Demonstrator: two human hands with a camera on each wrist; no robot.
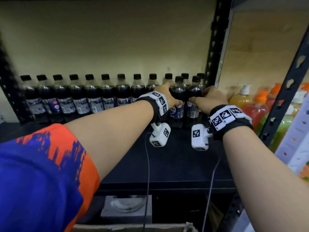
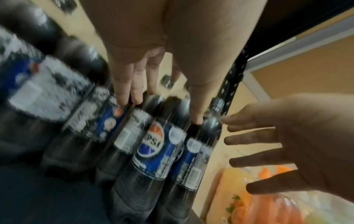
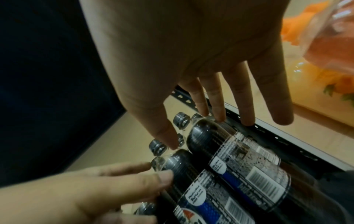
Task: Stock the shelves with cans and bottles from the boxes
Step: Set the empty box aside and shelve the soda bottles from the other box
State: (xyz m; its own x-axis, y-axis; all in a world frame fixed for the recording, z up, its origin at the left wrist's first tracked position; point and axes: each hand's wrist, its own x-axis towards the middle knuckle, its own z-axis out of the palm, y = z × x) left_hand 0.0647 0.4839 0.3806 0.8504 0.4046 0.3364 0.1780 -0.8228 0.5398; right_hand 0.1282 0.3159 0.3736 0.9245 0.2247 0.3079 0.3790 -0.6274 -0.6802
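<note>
A long row of dark Pepsi bottles with black caps lines the back of the black shelf. Two more bottles stand in front at the right end. My left hand has straight fingers against the left front bottle, which shows its logo in the left wrist view. My right hand is at the right front bottle. The right wrist view shows that hand with straight, spread fingers over this bottle, its thumb near the neck. Neither hand curls round a bottle.
A black perforated upright post stands just right of the bottles. Beyond it, pump bottles of yellow and orange liquid fill the neighbouring bay. The shelf's front half is bare. A cardboard box edge shows at the bottom.
</note>
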